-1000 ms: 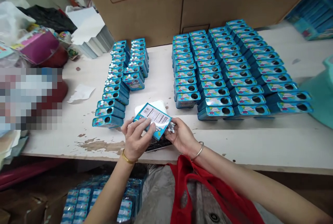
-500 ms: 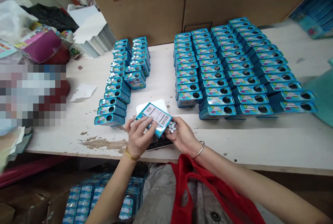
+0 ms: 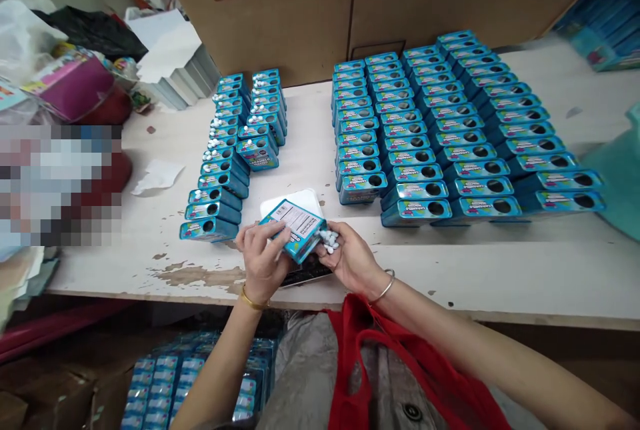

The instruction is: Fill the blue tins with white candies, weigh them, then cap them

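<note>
My left hand [image 3: 263, 257] grips a blue candy box [image 3: 296, 223], tilted so its white label faces up and its hole end points to the right. My right hand [image 3: 353, 258] is cupped at that end, with pale bluish-white candies [image 3: 329, 241] in the palm and fingers; some show at the mouth of the box. Under my hands lies a small scale with a white top [image 3: 304, 199] and a dark front part [image 3: 311, 271], mostly covered. To the left stand two rows of upright blue boxes [image 3: 215, 228], most with white candies on their tops.
Several columns of upright blue boxes with round holes [image 3: 425, 210] fill the right of the white table [image 3: 320, 150]. Behind is a large cardboard carton [image 3: 280, 30]. A stack of white card [image 3: 173, 63], a paper scrap [image 3: 157, 175] and a turquoise basin [image 3: 617, 177] are at the sides.
The box in my left hand has turned slightly, bringing its hole end into view. More candies show between the box and my right palm. The view has shifted slightly.
</note>
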{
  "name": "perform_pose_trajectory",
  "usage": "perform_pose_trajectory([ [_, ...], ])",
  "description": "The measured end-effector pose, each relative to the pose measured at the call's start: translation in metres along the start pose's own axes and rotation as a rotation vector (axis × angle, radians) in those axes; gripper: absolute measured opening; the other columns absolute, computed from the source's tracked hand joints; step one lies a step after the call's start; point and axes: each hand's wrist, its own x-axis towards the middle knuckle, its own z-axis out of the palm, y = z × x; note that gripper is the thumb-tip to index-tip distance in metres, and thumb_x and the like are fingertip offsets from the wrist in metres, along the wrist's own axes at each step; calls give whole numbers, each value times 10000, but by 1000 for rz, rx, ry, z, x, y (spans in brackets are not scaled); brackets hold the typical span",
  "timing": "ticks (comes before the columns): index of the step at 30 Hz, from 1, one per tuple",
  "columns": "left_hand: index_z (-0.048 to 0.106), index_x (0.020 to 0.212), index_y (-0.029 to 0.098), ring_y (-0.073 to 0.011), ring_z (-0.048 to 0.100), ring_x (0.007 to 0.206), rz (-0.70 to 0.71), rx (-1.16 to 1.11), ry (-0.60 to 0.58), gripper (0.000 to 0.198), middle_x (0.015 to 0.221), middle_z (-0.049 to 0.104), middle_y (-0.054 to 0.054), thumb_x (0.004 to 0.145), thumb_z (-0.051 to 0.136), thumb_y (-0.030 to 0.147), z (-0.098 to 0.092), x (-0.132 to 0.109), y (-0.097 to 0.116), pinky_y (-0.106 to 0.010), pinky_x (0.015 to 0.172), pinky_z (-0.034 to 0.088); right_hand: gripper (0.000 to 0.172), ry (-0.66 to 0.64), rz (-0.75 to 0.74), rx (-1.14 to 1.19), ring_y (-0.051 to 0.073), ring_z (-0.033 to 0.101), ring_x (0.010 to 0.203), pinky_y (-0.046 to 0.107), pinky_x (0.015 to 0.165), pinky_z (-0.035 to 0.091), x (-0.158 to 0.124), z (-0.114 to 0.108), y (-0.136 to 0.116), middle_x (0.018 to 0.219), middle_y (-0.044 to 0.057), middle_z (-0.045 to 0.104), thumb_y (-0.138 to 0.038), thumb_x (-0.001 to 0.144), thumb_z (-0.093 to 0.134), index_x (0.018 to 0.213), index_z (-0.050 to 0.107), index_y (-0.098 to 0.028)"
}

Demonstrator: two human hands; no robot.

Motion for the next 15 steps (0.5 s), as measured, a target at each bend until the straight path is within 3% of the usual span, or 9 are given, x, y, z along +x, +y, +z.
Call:
perform_pose_trajectory([
  [5,583,1081,235,-204,575,987,-372,-321,-66,325,1047,627,-44,763,645,208,4,0,-17,-368,882,430,215,-23,-9,-75,65,436,439,161,341,243,-1,-9,-3,594,19,576,-285,797,504,749,618,-109],
  [8,598,1022,204,-187,586,927,-515,-445,-103,295,979,633,-28,750,684,278,11,0,-31,-328,854,457,239,-81,-30,-149,64,438,451,167,346,234,-5,-16,-4,638,28,596,-314,789,523,785,640,-105],
  [11,598,1019,195,-185,594,925,-574,-499,-142,330,971,641,-26,743,697,345,15,1,-41,-322,854,471,255,-147,-3,-225,57,424,438,176,352,210,-12,-23,-6,645,29,602,-330,789,519,784,647,-110],
  [13,574,1106,206,-198,585,1002,-555,-496,-183,405,1062,631,-42,751,689,365,12,3,-42,-340,903,459,265,-185,44,-278,52,408,421,185,357,191,-17,-28,-6,646,31,605,-334,794,506,787,650,-112],
  [15,512,1224,223,-215,540,1108,-504,-408,-146,513,1181,585,-65,762,681,367,2,6,-37,-369,965,423,277,-228,86,-331,49,393,404,196,360,175,-22,-33,-6,648,31,606,-345,800,496,793,651,-116],
])
